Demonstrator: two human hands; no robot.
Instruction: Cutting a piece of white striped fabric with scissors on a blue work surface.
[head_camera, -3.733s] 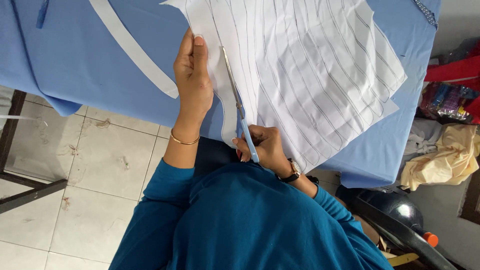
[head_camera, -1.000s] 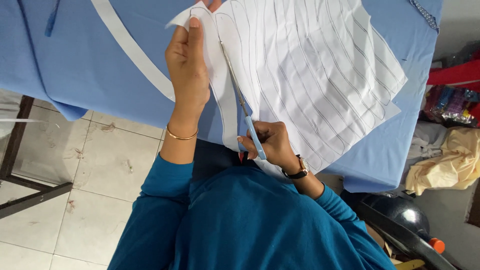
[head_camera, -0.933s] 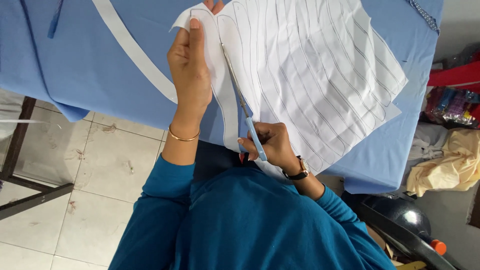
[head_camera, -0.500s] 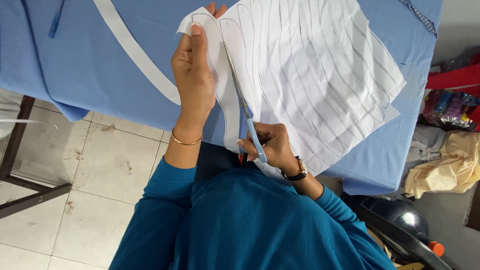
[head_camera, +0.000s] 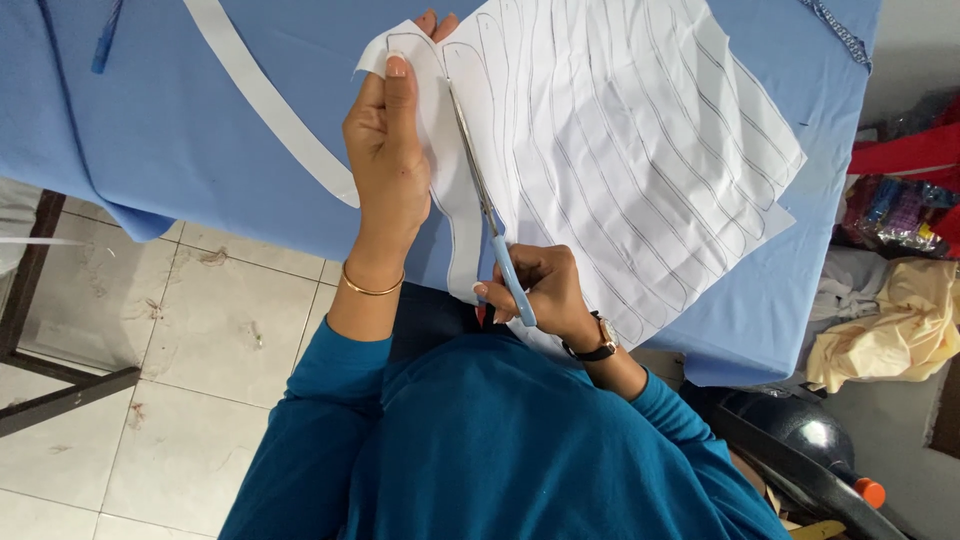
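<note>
Two hands work over a blue-draped table (head_camera: 170, 150), where a white sheet of fabric (head_camera: 640, 150) marked with curved lines lies spread. Beside the sheet lies a long white cut strip (head_camera: 270, 100). At the sheet's near edge, the left hand (head_camera: 385, 150) pinches a narrow strip (thumb on top), and the right hand (head_camera: 540, 290) grips blue-handled scissors (head_camera: 490, 215), blades within the fabric.

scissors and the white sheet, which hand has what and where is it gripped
The right hand holds the scissors by their light blue handles. The left hand pinches the white sheet at its cut strip's far end.
</note>
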